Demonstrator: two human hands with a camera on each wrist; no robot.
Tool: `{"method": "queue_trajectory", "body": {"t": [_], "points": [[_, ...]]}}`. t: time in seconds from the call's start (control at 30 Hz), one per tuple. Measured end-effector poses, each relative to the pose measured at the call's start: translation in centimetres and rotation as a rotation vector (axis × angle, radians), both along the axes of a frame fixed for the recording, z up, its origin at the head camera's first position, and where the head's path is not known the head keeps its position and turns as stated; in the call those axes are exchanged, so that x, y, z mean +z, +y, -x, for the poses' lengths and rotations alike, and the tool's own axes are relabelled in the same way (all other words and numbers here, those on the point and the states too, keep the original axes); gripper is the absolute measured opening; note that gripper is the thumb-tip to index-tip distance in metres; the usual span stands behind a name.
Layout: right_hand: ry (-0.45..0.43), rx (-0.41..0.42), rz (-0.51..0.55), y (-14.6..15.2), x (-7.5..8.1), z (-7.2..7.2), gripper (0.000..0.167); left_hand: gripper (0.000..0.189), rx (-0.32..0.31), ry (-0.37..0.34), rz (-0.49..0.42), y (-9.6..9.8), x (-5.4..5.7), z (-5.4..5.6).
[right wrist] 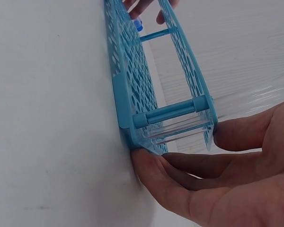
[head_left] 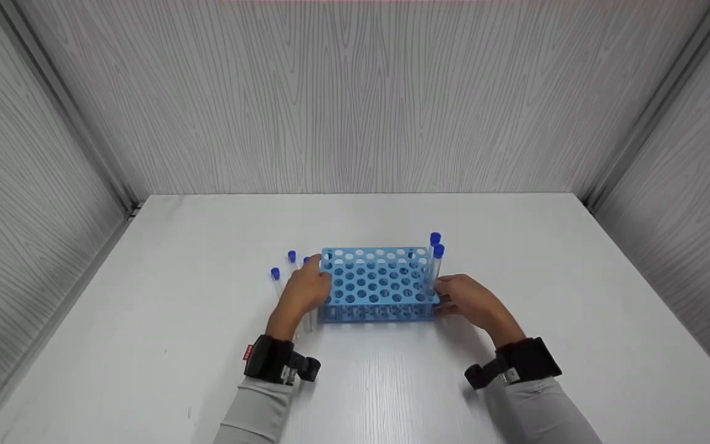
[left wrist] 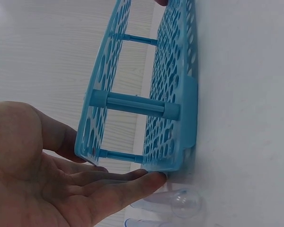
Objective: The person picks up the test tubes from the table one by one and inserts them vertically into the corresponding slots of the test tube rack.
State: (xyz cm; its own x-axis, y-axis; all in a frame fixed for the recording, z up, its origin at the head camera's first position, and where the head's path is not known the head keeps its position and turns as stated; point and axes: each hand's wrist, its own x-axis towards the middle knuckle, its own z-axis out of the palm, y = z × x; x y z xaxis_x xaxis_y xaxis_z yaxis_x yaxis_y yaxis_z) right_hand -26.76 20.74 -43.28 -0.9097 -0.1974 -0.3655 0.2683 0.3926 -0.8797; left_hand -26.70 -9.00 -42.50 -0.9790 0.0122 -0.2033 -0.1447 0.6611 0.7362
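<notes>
A blue test tube rack [head_left: 382, 304] stands on the white table between both hands. My left hand [head_left: 304, 288] grips its left end, the thumb at the top plate's corner and the fingers reaching to the lower plate, as the left wrist view shows. At the right end my right hand [head_left: 471, 299] holds the rack in the same manner, thumb up and fingers low. Two clear test tubes [head_left: 435, 270] with blue caps stand in holes by that hand. Beside the left hand lie several more blue-capped test tubes [head_left: 275, 275], partly hidden by it.
The white table [head_left: 515, 246] extends around the rack on all sides. A grey wood-grain wall [head_left: 355, 98] rises behind it, with side walls at left and right. Black camera straps [head_left: 527, 359] sit on both wrists.
</notes>
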Motion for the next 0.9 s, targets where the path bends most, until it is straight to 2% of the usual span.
{"method": "queue_trajectory", "body": {"t": [0.27, 0.67, 0.9], "points": [[-0.008, 0.001, 0.005, 0.0, 0.16, -0.1, 0.042, 0.058, 0.002, -0.006, -0.025, -0.16, 0.12, -0.09], [0.005, 0.005, -0.01, -0.01, -0.08, -0.04, 0.038, 0.058, 0.003, 0.018, 0.001, 0.04, -0.2, 0.14], [0.004, 0.004, -0.003, 0.0, -0.17, 0.0, 0.039, 0.057, 0.015, 0.008, 0.008, 0.13, -0.16, 0.13]]}}
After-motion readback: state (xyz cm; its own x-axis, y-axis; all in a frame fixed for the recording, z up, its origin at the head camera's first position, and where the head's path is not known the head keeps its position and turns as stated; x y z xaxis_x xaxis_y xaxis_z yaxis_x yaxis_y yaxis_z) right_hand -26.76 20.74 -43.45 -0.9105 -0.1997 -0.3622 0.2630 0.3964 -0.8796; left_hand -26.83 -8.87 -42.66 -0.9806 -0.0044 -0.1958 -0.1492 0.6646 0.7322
